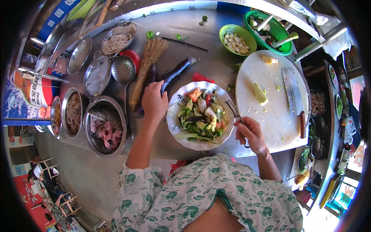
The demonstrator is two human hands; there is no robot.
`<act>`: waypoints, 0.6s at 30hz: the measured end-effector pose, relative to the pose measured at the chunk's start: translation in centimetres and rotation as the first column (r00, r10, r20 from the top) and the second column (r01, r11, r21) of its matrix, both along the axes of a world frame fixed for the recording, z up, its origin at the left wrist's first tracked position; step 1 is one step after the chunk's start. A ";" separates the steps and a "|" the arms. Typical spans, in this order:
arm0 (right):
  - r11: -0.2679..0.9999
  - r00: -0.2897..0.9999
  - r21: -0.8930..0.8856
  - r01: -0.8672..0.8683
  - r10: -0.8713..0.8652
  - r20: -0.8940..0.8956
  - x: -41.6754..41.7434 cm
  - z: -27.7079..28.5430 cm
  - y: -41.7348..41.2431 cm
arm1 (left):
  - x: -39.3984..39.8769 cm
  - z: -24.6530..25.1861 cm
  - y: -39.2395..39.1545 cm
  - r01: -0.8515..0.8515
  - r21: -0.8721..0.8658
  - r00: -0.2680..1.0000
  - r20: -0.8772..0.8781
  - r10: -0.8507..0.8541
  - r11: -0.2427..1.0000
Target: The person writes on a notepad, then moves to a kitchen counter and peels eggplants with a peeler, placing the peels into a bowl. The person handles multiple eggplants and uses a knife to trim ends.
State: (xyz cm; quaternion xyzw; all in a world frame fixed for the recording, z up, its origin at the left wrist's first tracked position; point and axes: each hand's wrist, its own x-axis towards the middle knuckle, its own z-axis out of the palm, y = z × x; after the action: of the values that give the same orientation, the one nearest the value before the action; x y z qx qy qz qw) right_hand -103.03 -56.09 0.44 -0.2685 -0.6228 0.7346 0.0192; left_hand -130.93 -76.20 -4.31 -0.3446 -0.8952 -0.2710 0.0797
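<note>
My left hand (155,101) is closed around the near end of a long purple eggplant (181,69), which slants away to the right. A second, darker eggplant (152,74) lies partly hidden beneath that hand. In my right hand (250,133) is a metal vegetable peeler (234,110), its head over the right rim of a scalloped white plate (174,139). Vegetable scraps (200,116) fill the plate: green peelings, red pieces and pale chunks. Left of the eggplants rests a straw whisk brush (147,69).
At right, a round cutting board (269,121) holds a cleaver (292,91). Beyond it are a green bowl of garlic cloves (236,43) and a green basin (285,50). A perforated ladle (124,69) and metal bowls of raw meat (107,133) and noodles (119,39) stand at left.
</note>
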 end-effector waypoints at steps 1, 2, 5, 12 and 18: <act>1.000 1.000 -0.004 -0.003 0.003 -0.002 0.2 -0.2 -0.1 | -1.5 -1.1 0.2 -0.010 -0.007 0.999 0.036 0.010 1.000; 1.000 1.000 -0.004 -0.002 0.002 0.002 0.5 -0.4 -0.2 | -2.5 -1.6 0.7 -0.019 -0.085 0.998 0.061 0.024 0.996; 1.000 1.000 -0.017 0.006 -0.006 0.021 0.9 -0.5 -0.7 | -3.8 -1.7 2.4 -0.071 -0.157 0.997 0.013 0.074 0.985; 0.998 0.997 -0.003 0.070 -0.070 0.017 1.5 -0.2 -1.0 | -6.0 -1.9 4.5 -0.007 -0.338 0.997 0.075 0.035 0.941; 0.585 0.991 0.809 -0.049 -0.075 0.114 2.1 0.2 0.4 | -5.4 4.2 0.5 -0.076 0.407 0.661 0.704 -0.260 0.910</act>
State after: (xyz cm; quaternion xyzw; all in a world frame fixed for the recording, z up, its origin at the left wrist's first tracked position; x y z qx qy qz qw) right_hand -100.91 -55.70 0.62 -0.2842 -0.8866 0.3501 0.1023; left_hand -136.37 -75.69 -0.08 -0.2251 -0.7539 -0.5696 -0.2378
